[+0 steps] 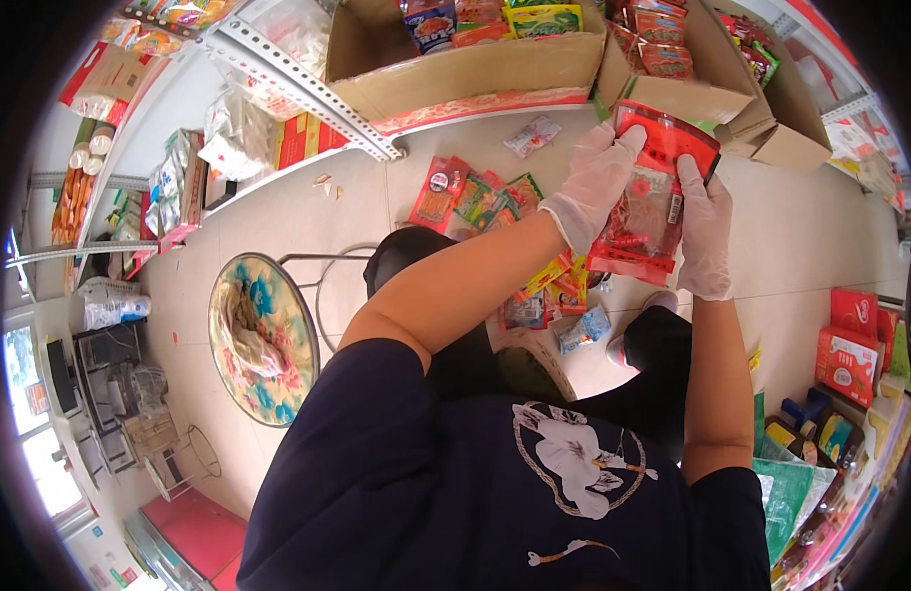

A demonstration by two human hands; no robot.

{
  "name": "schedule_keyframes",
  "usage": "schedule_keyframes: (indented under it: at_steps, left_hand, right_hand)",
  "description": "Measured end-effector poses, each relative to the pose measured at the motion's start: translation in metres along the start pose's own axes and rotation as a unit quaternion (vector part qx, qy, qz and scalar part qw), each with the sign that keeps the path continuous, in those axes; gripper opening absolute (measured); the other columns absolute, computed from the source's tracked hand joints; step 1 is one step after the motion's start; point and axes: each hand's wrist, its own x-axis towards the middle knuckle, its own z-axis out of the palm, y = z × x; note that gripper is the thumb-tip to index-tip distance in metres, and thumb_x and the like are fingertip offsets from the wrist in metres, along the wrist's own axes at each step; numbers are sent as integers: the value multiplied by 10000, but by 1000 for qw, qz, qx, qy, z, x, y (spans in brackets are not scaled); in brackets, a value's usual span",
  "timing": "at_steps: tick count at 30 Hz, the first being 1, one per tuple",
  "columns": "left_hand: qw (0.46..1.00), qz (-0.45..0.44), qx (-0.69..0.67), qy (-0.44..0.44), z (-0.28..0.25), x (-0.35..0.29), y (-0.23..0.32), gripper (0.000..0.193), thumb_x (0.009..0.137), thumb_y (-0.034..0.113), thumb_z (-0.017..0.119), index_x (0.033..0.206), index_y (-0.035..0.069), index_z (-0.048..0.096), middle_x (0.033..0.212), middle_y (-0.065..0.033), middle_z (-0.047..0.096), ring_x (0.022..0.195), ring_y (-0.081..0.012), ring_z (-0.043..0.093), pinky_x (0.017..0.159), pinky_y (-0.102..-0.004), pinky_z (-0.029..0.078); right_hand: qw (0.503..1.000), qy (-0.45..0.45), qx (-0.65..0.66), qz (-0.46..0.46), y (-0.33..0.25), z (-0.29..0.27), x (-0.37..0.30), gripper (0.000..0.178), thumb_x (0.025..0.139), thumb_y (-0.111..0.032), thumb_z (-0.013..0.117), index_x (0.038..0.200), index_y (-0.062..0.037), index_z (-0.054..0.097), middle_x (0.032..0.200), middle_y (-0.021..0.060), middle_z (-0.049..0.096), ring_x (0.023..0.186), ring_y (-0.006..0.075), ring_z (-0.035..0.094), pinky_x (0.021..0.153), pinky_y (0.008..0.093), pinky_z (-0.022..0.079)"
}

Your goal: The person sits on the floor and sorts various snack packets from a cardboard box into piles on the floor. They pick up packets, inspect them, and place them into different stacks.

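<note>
Both my hands wear thin clear gloves and hold one red snack packet (pixel 642 212) with a see-through window, raised in front of the cardboard boxes. My left hand (pixel 595 182) grips its left edge, thumb on the front near the top. My right hand (pixel 707 231) clasps the right edge, thumb likewise on the front. Below, on the tiled floor, lies a loose pile of snack packets (pixel 440 192) in red, green and yellow, partly covered by my left arm. A light blue packet (pixel 585 330) lies near my shoe, and a small pale packet (pixel 534 136) near the shelf.
Open cardboard boxes (pixel 465 84) with colourful packets stand along the far side. At left is a round stool (pixel 288 389) with a floral top and a crumpled cloth (pixel 248 335). Metal shelving (pixel 298 84) runs at the upper left; red boxes (pixel 849 364) stand at right.
</note>
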Motion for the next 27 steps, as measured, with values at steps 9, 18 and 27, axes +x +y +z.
schedule_keyframes:
  at_steps: [9, 18, 27]
  left_hand:
    - [971, -70, 172, 149, -147, 84, 9, 315, 852, 296, 578, 900, -14, 610, 895, -126, 669, 746, -169, 635, 706, -299, 512]
    - [394, -366, 825, -173, -387, 65, -141, 438, 767, 263, 595, 1161, 73, 588, 1167, -164, 598, 1133, -267, 555, 932, -389, 434]
    - [670, -352, 652, 43, -518, 61, -272, 654, 827, 217, 505, 1404, 22, 266, 1225, -210, 556, 1141, -308, 541, 1026, -372, 348]
  right_hand:
    - [993, 91, -53, -59, 3, -12, 22, 269, 911, -252, 594, 1025, -15, 653, 869, -9, 635, 736, 60, 534, 667, 220, 432]
    - [982, 161, -100, -5, -19, -15, 10, 190, 929, -247, 564, 943, -66, 619, 749, -62, 571, 556, 8, 461, 472, 178, 350]
    - [973, 160, -161, 32, -4, -42, 9, 257, 947, -252, 533, 1102, -50, 565, 981, 20, 642, 821, 64, 607, 696, 203, 482]
